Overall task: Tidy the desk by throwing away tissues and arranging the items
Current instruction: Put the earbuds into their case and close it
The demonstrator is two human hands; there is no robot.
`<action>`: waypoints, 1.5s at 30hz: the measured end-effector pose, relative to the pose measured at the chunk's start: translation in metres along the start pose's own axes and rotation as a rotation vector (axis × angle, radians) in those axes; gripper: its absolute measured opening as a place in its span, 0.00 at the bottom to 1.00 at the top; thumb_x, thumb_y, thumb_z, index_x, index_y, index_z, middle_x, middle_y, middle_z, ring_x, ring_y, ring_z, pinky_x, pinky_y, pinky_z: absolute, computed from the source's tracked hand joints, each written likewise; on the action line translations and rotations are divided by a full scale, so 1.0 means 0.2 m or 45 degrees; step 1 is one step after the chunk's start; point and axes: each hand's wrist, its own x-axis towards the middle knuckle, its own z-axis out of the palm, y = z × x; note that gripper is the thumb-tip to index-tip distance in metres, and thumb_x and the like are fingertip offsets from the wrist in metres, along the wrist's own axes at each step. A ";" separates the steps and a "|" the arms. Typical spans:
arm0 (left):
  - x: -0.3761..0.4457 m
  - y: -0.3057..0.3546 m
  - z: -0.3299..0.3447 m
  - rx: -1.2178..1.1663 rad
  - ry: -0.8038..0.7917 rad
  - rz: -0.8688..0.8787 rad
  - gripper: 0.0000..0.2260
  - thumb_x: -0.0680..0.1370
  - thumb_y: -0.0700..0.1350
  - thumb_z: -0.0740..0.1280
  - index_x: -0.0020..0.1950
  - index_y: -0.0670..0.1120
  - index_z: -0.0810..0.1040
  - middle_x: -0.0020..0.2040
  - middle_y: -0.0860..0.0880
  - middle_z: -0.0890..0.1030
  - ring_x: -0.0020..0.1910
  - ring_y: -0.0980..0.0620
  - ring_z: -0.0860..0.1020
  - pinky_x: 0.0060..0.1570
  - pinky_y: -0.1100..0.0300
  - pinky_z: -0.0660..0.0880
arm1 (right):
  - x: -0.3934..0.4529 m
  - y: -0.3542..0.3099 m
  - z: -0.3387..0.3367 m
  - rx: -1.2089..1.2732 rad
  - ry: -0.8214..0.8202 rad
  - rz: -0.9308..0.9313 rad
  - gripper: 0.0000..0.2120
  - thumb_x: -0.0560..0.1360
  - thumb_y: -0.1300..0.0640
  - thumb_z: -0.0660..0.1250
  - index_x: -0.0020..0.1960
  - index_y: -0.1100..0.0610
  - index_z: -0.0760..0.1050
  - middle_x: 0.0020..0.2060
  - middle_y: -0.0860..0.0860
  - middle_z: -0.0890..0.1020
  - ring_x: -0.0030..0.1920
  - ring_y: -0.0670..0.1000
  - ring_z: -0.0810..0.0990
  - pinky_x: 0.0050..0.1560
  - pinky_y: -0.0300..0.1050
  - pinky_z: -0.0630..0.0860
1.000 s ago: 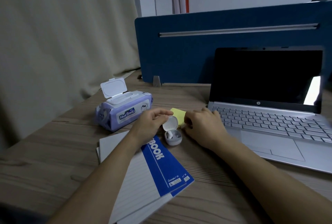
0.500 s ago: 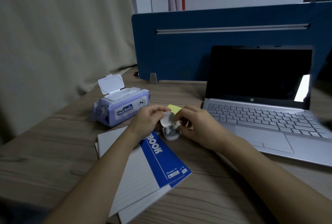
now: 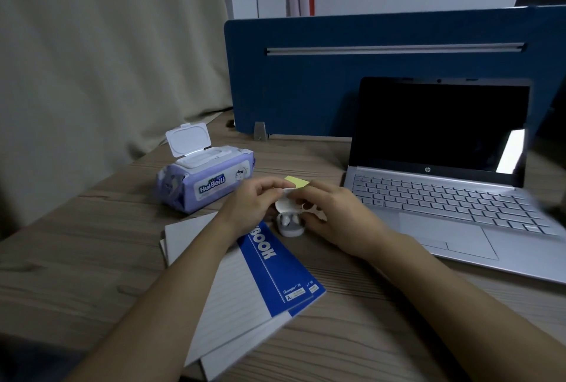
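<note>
- While our left hand (image 3: 255,202) steadies the raised lid of the white earbud case (image 3: 290,224), our right hand (image 3: 332,216) sits against the case's right side, fingers curled close around it.
- We see both earbuds seated in the open case. A second ago only one bud lay inside, and half a second ago our right fingers were carrying the other one in.
- Left thumb and forefinger pinch the lid's edge. The right fingers are bent toward the case and lid, but we cannot tell whether they grip anything or only touch it.
- The case rests on the bench (image 3: 92,247) just off the top corner of the blue notebook (image 3: 275,265), which lies on a stack of lined pads.
- To the left of the case sits the purple wet-wipe pack (image 3: 205,184), its flip lid standing open.
- A yellow sticky note (image 3: 296,182) peeks out just behind our hands; the open laptop (image 3: 441,185) is to the right of the case.
- We judge the buds are stowed, so closing the lid looks like the next step. The wipe pack's lid and the notebook stack remain untidied. No loose tissue is visible.
</note>
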 end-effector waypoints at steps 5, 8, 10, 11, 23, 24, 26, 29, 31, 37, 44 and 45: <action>-0.01 0.02 0.00 -0.055 0.002 0.002 0.12 0.80 0.51 0.62 0.50 0.55 0.86 0.51 0.47 0.86 0.54 0.45 0.83 0.59 0.38 0.77 | 0.00 0.05 -0.02 -0.047 0.241 0.108 0.14 0.73 0.66 0.64 0.57 0.57 0.78 0.48 0.51 0.79 0.48 0.50 0.78 0.49 0.49 0.76; -0.02 0.02 0.00 -0.158 -0.024 -0.022 0.18 0.80 0.56 0.60 0.49 0.48 0.86 0.50 0.46 0.87 0.53 0.45 0.84 0.59 0.43 0.78 | -0.01 0.08 -0.03 -0.073 0.353 0.183 0.11 0.74 0.67 0.63 0.53 0.57 0.78 0.46 0.50 0.79 0.47 0.50 0.77 0.48 0.49 0.76; -0.02 0.03 0.00 -0.244 -0.047 -0.036 0.21 0.80 0.58 0.60 0.45 0.46 0.87 0.51 0.46 0.87 0.53 0.47 0.84 0.55 0.51 0.79 | -0.01 0.10 -0.04 -0.065 0.393 0.232 0.11 0.73 0.68 0.63 0.52 0.57 0.79 0.45 0.50 0.79 0.47 0.50 0.78 0.48 0.49 0.76; -0.03 0.04 0.00 -0.256 -0.057 -0.034 0.22 0.81 0.58 0.59 0.43 0.45 0.87 0.52 0.47 0.87 0.54 0.49 0.84 0.54 0.55 0.79 | -0.01 0.10 -0.04 -0.057 0.404 0.250 0.11 0.73 0.68 0.63 0.51 0.57 0.79 0.45 0.50 0.79 0.47 0.50 0.78 0.48 0.49 0.77; -0.02 0.03 0.00 -0.132 0.114 0.038 0.19 0.84 0.54 0.55 0.50 0.46 0.83 0.50 0.50 0.87 0.50 0.52 0.84 0.50 0.58 0.76 | -0.02 0.05 0.03 -0.157 -0.270 0.083 0.22 0.74 0.46 0.64 0.68 0.45 0.70 0.64 0.46 0.75 0.63 0.51 0.70 0.60 0.53 0.68; -0.02 0.03 0.00 -0.126 0.112 0.040 0.19 0.84 0.54 0.55 0.50 0.46 0.83 0.50 0.50 0.87 0.50 0.53 0.84 0.50 0.58 0.77 | -0.02 0.04 0.05 -0.201 -0.309 0.072 0.22 0.74 0.44 0.63 0.68 0.42 0.68 0.65 0.45 0.74 0.64 0.51 0.68 0.59 0.52 0.66; -0.02 0.03 0.00 -0.116 0.113 0.041 0.19 0.84 0.53 0.55 0.50 0.46 0.83 0.49 0.50 0.87 0.49 0.53 0.84 0.51 0.57 0.78 | -0.02 0.04 0.07 -0.247 -0.291 0.087 0.20 0.75 0.42 0.62 0.66 0.41 0.68 0.63 0.44 0.75 0.63 0.51 0.69 0.56 0.52 0.64; -0.01 0.03 0.00 -0.100 0.121 0.036 0.19 0.84 0.52 0.55 0.50 0.46 0.82 0.50 0.50 0.86 0.49 0.53 0.84 0.51 0.57 0.77 | -0.02 0.06 0.04 -0.290 -0.243 0.169 0.18 0.74 0.44 0.63 0.62 0.44 0.69 0.58 0.46 0.77 0.61 0.52 0.70 0.56 0.53 0.65; -0.01 0.02 0.00 -0.091 0.122 0.025 0.18 0.84 0.52 0.55 0.51 0.46 0.83 0.50 0.51 0.86 0.49 0.55 0.84 0.49 0.59 0.76 | -0.03 0.08 0.02 -0.314 -0.222 0.225 0.17 0.72 0.45 0.64 0.60 0.44 0.69 0.56 0.46 0.77 0.60 0.52 0.70 0.57 0.55 0.66; 0.00 -0.02 -0.01 -0.029 0.118 0.021 0.13 0.83 0.50 0.59 0.51 0.49 0.83 0.50 0.53 0.86 0.51 0.55 0.83 0.47 0.61 0.79 | -0.03 0.11 -0.02 -0.291 -0.161 0.329 0.18 0.74 0.40 0.59 0.61 0.44 0.69 0.60 0.45 0.77 0.62 0.51 0.70 0.61 0.58 0.64; 0.02 -0.02 0.00 0.103 0.067 0.097 0.09 0.82 0.47 0.62 0.53 0.52 0.82 0.51 0.57 0.85 0.53 0.57 0.82 0.54 0.50 0.81 | -0.07 0.21 -0.08 -0.334 0.058 0.496 0.14 0.76 0.43 0.58 0.58 0.46 0.72 0.58 0.44 0.79 0.60 0.51 0.72 0.59 0.56 0.65; 0.02 -0.02 0.00 0.114 0.062 0.100 0.08 0.82 0.47 0.62 0.54 0.52 0.82 0.52 0.57 0.84 0.53 0.58 0.82 0.55 0.49 0.81 | -0.08 0.22 -0.08 -0.331 0.067 0.509 0.14 0.76 0.43 0.58 0.58 0.46 0.73 0.58 0.44 0.79 0.60 0.51 0.73 0.59 0.56 0.65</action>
